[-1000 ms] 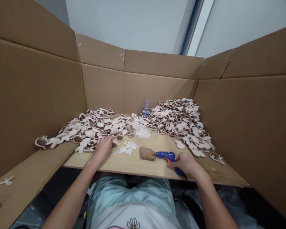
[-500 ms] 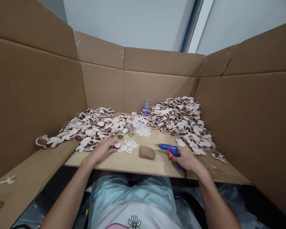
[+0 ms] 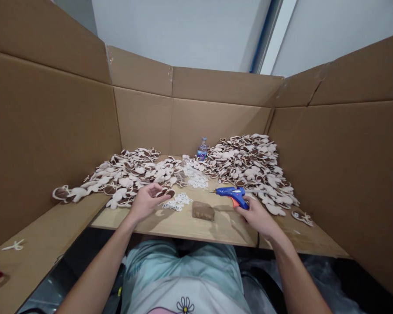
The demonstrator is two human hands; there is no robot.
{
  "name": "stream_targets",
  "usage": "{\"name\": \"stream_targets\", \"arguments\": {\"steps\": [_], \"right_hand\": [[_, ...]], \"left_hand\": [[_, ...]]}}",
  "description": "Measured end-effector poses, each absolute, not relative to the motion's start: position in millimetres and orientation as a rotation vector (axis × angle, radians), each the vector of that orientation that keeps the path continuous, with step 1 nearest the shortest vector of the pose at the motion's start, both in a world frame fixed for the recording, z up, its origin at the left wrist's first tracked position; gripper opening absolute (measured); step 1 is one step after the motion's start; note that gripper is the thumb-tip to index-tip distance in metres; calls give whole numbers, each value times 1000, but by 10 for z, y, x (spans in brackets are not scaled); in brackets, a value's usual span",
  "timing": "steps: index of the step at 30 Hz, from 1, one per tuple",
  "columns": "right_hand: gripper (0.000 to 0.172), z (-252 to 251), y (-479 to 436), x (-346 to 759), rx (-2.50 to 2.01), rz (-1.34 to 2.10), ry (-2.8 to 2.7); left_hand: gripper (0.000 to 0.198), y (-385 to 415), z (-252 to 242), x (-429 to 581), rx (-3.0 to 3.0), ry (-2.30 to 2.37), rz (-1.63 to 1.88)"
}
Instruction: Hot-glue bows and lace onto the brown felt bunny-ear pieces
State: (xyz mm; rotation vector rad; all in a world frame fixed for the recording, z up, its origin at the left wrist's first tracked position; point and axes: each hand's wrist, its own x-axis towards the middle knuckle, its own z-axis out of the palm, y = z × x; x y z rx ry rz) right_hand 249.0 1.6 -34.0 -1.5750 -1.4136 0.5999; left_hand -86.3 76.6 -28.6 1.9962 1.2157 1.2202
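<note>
While your left hand (image 3: 148, 201) was at the edge of the left pile (image 3: 144, 172) a second ago, it now holds a brown-and-white piece (image 3: 169, 192) above the tabletop (image 3: 180, 227), left of centre and back from the near edge. Its fingers are nearly closed, pinching the piece, whose brown side has come into view where a pale one showed half a second earlier. Your right hand (image 3: 256, 213) has its fingers wrapped round the handle of the blue glue gun (image 3: 229, 192); whether one presses the trigger, you cannot tell from here. The nozzle, which met the brown block (image 3: 203, 211) near the middle of the near edge, is now raised clear of it and points left, so gun and piece are both in hand, apart but facing each other. Small white pieces (image 3: 178, 200) lie between the left hand and the block, and the right pile (image 3: 249, 161) fills the far right corner.
</note>
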Motion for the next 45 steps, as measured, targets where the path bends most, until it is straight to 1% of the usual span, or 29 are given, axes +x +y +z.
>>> {"name": "stream_targets", "arguments": {"steps": [2, 4, 6, 10, 13, 17, 21, 26, 32, 37, 41, 45], "right_hand": [[30, -259, -29, 2425, -1520, 537, -1463], [34, -179, -92, 2339, -1473, 475, -1530], [33, -121, -166, 2240, -1468, 428, -1571], [29, -82, -302, 2068, -1480, 396, -1631], [25, -88, -367, 2007, -1460, 389, -1684], [23, -87, -407, 1987, -1458, 398, -1707], [22, -77, -414, 1984, -1447, 391, -1725], [19, -69, -421, 1988, -1450, 342, -1753], [21, -55, -461, 1984, -1460, 292, -1753], [22, -48, -484, 1979, -1456, 296, -1738], [23, -37, -500, 1977, -1462, 304, -1726], [24, -26, -518, 1972, -1475, 290, -1722]], "left_hand": [[28, 664, -220, -782, 1888, 1179, 1262], [33, 562, -156, -703, 1757, 1085, 1293], [30, 465, -101, -630, 1669, 963, 1273], [14, 295, -23, -527, 1706, 819, 1216], [11, 190, 22, -495, 1718, 805, 1214], [18, 90, 84, -484, 1625, 740, 1117], [17, 41, 124, -477, 1576, 691, 1059], [16, 18, 126, -470, 1526, 687, 1088], [14, -2, 124, -472, 1551, 664, 1135], [7, -19, 130, -492, 1698, 752, 1237], [5, -37, 142, -492, 1701, 759, 1186], [12, -46, 137, -495, 1643, 752, 1154]]}}
